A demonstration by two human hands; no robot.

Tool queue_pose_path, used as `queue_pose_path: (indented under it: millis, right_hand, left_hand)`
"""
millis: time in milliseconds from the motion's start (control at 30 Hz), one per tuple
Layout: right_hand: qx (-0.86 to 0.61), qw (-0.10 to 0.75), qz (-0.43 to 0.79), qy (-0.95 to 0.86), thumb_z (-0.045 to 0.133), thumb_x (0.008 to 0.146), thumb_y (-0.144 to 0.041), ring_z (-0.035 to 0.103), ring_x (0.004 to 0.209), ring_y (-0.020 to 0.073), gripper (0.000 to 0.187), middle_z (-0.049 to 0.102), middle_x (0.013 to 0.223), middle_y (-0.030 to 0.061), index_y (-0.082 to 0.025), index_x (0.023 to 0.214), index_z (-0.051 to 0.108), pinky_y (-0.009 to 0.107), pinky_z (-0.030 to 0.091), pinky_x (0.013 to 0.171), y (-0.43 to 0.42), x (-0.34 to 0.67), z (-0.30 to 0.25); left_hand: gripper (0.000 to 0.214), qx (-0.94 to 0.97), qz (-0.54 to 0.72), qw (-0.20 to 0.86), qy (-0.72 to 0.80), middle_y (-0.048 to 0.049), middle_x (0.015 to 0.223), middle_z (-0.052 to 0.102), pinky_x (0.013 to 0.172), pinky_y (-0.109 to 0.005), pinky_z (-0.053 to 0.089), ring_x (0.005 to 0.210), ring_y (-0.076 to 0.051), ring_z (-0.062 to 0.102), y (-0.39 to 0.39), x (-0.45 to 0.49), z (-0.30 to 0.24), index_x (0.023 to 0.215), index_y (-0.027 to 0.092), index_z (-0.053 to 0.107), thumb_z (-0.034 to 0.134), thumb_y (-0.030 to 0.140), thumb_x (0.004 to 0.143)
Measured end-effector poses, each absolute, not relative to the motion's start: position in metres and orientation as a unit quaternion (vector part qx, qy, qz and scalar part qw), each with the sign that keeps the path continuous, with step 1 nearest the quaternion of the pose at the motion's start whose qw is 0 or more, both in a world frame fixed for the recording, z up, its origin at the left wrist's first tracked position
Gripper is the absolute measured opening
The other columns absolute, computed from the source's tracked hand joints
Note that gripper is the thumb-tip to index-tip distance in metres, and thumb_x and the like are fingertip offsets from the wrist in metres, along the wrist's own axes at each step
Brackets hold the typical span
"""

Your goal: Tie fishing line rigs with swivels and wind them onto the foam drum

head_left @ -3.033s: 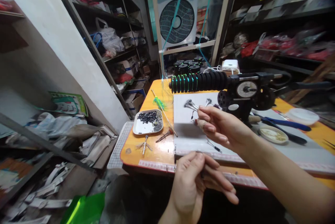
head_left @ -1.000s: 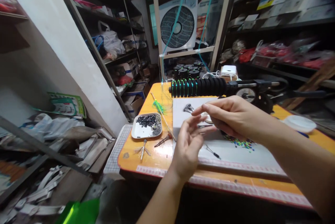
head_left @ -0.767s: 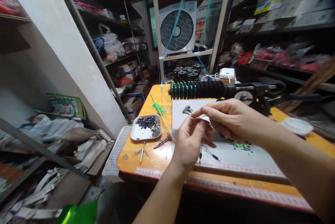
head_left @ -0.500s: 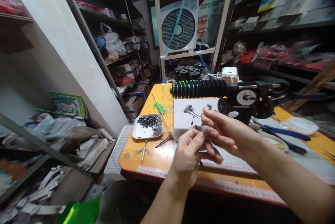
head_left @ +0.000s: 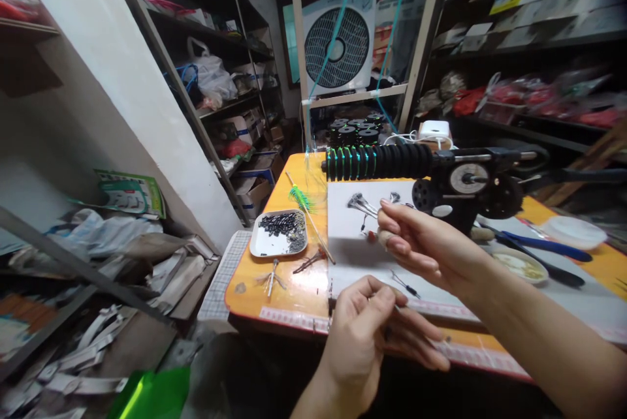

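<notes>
My left hand (head_left: 375, 334) is low over the table's front edge. Its thumb presses against the index finger, while the other fingers reach out to the right; a sliver of something may show at the thumb tip, too small to name. Above it, my right hand (head_left: 416, 236) hovers over the white sheet (head_left: 350, 265) with thumb and fingertips together, and what they hold is hidden. One of its fingers wears a pale wrap. Between the hands lies a small black piece with thin wires (head_left: 409, 287). Bundles of grey-tipped strands (head_left: 360, 202) rest farther back on the sheet.
A white tray (head_left: 255, 250) of small black pieces stands left, near a stick with green bristles (head_left: 300, 198). Behind my right hand is a black machine with a row of spools (head_left: 382, 161). Blue-handled pliers (head_left: 548, 247) and a shallow dish (head_left: 531, 270) lie right.
My hands have parted: the left has dropped toward the table's front edge, its outer fingers stretching out. The right stays nearly in place. The wired black piece now shows between them.
</notes>
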State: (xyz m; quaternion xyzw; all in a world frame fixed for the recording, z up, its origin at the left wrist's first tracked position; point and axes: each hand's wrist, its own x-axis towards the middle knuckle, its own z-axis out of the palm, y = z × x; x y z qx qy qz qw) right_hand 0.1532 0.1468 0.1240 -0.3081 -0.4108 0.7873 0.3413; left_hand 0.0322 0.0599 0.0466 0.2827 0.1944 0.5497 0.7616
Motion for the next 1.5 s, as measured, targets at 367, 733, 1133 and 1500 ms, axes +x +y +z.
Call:
queue_pose_path:
  millis: [367,733,1133,1500]
  right_hand:
    - [-0.312,0.336,0.757,-0.466,0.055,0.092,-0.050,0.024,0.026,-0.0008,0.037,0.049,0.049,-0.0070,-0.019,0.073,0.050,0.009,0.016,0.026,0.150,0.158,0.117]
    - [-0.346,0.236,0.643,-0.641,0.076,0.081,-0.047,0.044,0.043,0.0045,0.034,0.056,0.056,-0.0021,-0.014,0.084,0.069,0.014,0.032,0.038,0.115,0.175,0.097]
    - [-0.345,0.333,0.645,-0.595,0.072,0.080,-0.059,0.060,0.056,0.0097,0.045,0.061,0.067,-0.0008,-0.016,0.081,0.060,0.018,0.052,0.046,0.092,0.160,0.079]
    - [-0.333,0.331,0.703,-0.535,0.065,0.088,-0.054,0.053,0.039,0.0046,0.039,0.063,0.054,-0.0015,-0.017,0.085,0.056,0.011,0.041,0.038,0.088,0.155,0.067]
  left_hand:
    - [0.032,0.263,0.545,0.779,0.164,-0.0120,0.070,0.079,0.047,-0.020,0.057,0.051,-0.019,0.074,0.052,0.031,0.038,0.080,0.012,0.059,0.064,0.041,0.091]
    - [0.029,0.259,0.554,0.774,0.164,-0.0115,0.081,0.080,0.046,-0.021,0.057,0.053,-0.019,0.075,0.037,0.022,0.021,0.099,0.012,0.058,0.054,0.040,0.098]
    - [0.011,0.304,0.620,0.692,0.210,0.0048,0.063,0.072,0.052,-0.021,0.057,0.057,-0.016,0.076,0.003,0.018,0.015,0.102,0.021,0.043,0.039,0.031,0.105]
    - [0.017,0.302,0.620,0.693,0.208,0.0031,0.062,0.072,0.059,-0.024,0.055,0.064,-0.018,0.077,0.000,0.019,0.015,0.100,0.019,0.044,0.042,0.035,0.104]
